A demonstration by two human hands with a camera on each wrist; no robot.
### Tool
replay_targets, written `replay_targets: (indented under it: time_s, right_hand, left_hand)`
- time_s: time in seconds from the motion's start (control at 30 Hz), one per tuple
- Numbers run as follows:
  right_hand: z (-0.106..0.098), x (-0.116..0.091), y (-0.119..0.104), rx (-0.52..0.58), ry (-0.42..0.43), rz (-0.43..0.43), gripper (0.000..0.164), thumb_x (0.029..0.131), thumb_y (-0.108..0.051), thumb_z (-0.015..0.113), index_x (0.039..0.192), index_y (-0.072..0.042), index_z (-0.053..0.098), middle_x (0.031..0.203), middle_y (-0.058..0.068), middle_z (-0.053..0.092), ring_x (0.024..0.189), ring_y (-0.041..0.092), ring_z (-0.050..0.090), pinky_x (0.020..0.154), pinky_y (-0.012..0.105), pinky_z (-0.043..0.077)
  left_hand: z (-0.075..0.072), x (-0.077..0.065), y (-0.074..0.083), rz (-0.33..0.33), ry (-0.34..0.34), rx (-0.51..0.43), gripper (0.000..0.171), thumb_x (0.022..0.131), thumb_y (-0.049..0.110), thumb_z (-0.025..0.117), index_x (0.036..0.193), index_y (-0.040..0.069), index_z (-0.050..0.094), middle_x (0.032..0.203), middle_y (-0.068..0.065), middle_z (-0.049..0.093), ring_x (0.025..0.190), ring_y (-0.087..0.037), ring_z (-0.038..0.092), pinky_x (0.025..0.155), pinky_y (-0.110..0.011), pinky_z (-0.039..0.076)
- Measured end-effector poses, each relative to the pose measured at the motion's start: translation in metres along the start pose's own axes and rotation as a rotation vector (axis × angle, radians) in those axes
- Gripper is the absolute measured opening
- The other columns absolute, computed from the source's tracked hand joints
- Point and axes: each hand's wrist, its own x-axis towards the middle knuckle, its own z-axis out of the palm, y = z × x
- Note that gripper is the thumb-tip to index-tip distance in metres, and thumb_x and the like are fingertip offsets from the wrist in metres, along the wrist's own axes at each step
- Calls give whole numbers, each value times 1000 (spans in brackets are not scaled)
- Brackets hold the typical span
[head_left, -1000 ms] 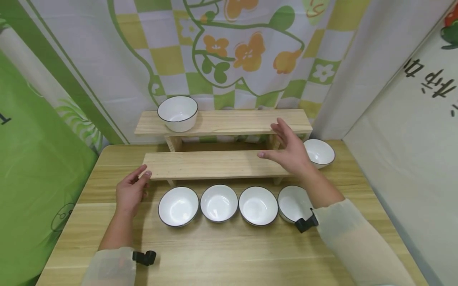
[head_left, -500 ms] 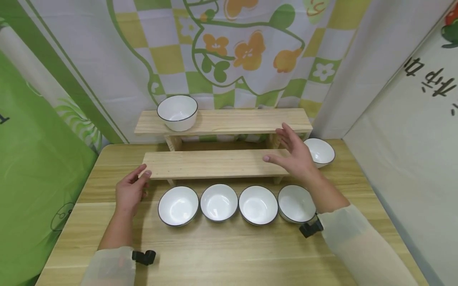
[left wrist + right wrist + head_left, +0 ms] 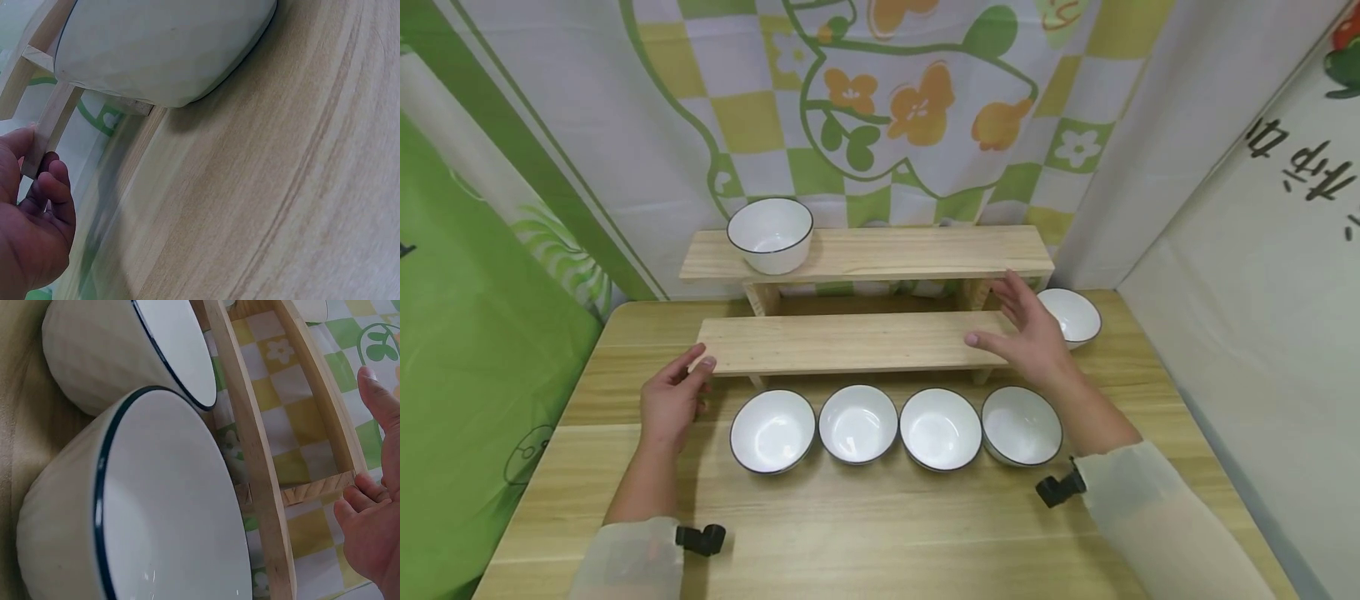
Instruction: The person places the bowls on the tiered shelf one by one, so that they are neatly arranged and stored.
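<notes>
My left hand [image 3: 672, 402] pinches the left end of the lower plank [image 3: 850, 343] of a two-step wooden shelf. In the left wrist view the thumb [image 3: 20, 141] lies on one side of the plank end and the fingers on the other. Over the right end of that plank, my right hand [image 3: 1033, 337] hovers with thumb and fingers spread and nothing between them. A white dark-rimmed bowl [image 3: 771, 236] stands on the left of the upper plank [image 3: 917, 252]. Another white bowl [image 3: 1070, 317] sits just behind the right hand, partly hidden by it.
Several white bowls stand in a row on the wooden table [image 3: 850, 533] before the shelf, among them a leftmost bowl [image 3: 772, 432] and a rightmost bowl [image 3: 1022, 426]. A patterned curtain [image 3: 917, 117] hangs behind, and a white wall panel [image 3: 1262, 250] bounds the right.
My right hand has drifted right and a little toward me, still spread. The left hand keeps its place at the plank end. The bowls have not moved.
</notes>
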Motion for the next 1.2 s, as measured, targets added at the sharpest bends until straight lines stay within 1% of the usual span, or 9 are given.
replay_targets:
  time_s: [0.2, 0.27, 0.43, 0.53, 0.77, 1.03, 1.13, 1.2]
  right_hand:
    - [-3, -3, 9, -1, 20, 4, 118, 80, -33, 93, 168, -20, 15, 165, 6, 35, 154, 23, 31, 124, 34, 29]
    - [-4, -5, 12, -8, 27, 9, 117, 80, -33, 93, 168, -22, 15, 165, 6, 35, 153, 24, 31, 124, 34, 29]
    - [-7, -9, 17, -15, 46, 29, 117, 81, -33, 93, 168, -22, 15, 165, 7, 34, 153, 28, 31, 124, 37, 29]
    - [-9, -12, 20, -22, 50, 24, 118, 81, -32, 92, 168, -20, 13, 166, 8, 33, 154, 31, 30, 125, 40, 28]
    - [-15, -15, 28, -38, 66, 6, 116, 83, -25, 91, 168, -16, 13, 165, 12, 34, 153, 31, 30, 125, 40, 28]
    - [-22, -16, 40, -22, 81, -13, 117, 83, -16, 91, 167, -9, 10, 166, 16, 31, 154, 33, 27, 126, 44, 25]
    - [-25, -17, 44, -27, 89, -5, 117, 83, -16, 91, 167, -9, 9, 166, 17, 30, 154, 33, 26, 126, 45, 24]
    - [-28, -18, 47, -38, 95, 14, 117, 84, -18, 90, 167, -10, 9, 167, 17, 29, 154, 35, 26, 126, 45, 25]
  left_hand:
    - [0, 1, 0, 0, 2, -6, 55, 90, 30, 85, 139, 14, 68, 83, 9, 66, 67, -7, 62, 45, -21, 51]
    - [0, 1, 0, -1, 5, -8, 55, 89, 30, 85, 139, 14, 68, 83, 9, 67, 67, -6, 62, 45, -21, 51]
    - [0, 2, -1, -5, 3, 2, 55, 89, 31, 85, 139, 16, 68, 84, 10, 67, 68, -7, 62, 45, -22, 51]
    - [-1, 2, -2, -5, 1, 7, 55, 89, 32, 85, 139, 16, 68, 84, 9, 67, 68, -8, 63, 45, -22, 50]
    - [-1, 3, -2, 6, 0, -3, 55, 89, 30, 85, 139, 14, 68, 84, 9, 67, 69, -8, 63, 45, -21, 50]
    - [-1, 2, -1, -11, -6, -17, 55, 90, 29, 84, 140, 15, 67, 85, 10, 68, 69, -8, 62, 46, -21, 50]
    - [-1, 2, -1, -8, -13, -14, 55, 91, 28, 84, 141, 14, 66, 85, 9, 67, 68, -7, 62, 46, -21, 50]
    - [-1, 2, 0, -4, -19, -7, 55, 92, 28, 83, 141, 13, 66, 85, 9, 66, 68, -7, 62, 45, -21, 50]
